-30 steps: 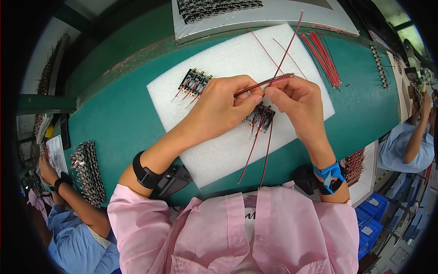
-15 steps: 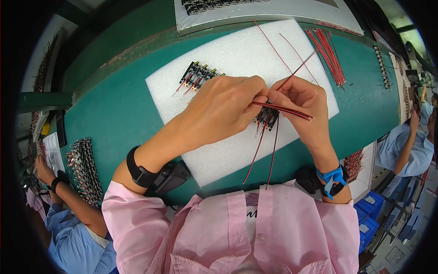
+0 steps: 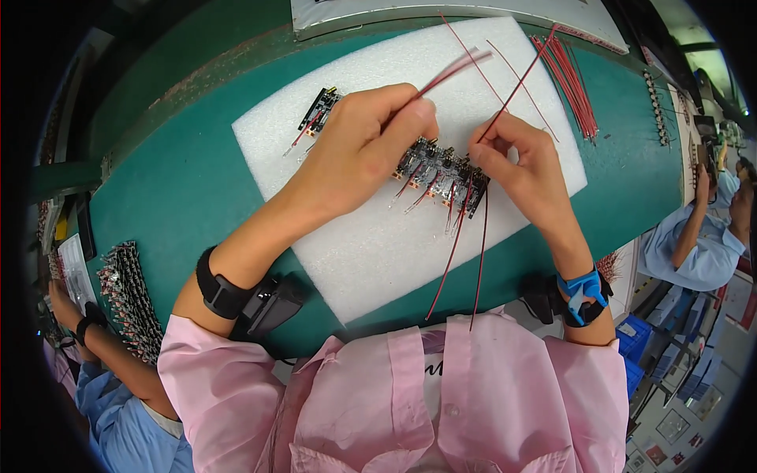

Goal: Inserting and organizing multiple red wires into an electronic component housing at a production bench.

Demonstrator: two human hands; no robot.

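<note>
A bundle of thin red and black wires (image 3: 451, 72) sticks up out of my left hand (image 3: 374, 138), whose fingers are closed round it. My right hand (image 3: 516, 158) pinches a single dark red wire (image 3: 520, 83) that slants up and away. Between the hands lies a strip of black circuit boards (image 3: 435, 175), its right end below my right fingertips. Short wires with pale tips hang from its near edge, and two longer wires (image 3: 481, 252) trail toward me. Part of another board strip (image 3: 318, 110) shows beyond my left hand, which hides the rest.
Under the boards is a white foam sheet (image 3: 339, 276) on a green table (image 3: 181, 189). Loose red wires (image 3: 569, 91) lie at the far right, near a narrow component strip (image 3: 658, 110). Board stacks (image 3: 130, 299) stand at the left. Co-workers sit at both sides.
My left hand has moved left and away from my right hand, swinging its wire bundle to point away from me. More of the middle board strip now shows. My right hand keeps its pinch.
</note>
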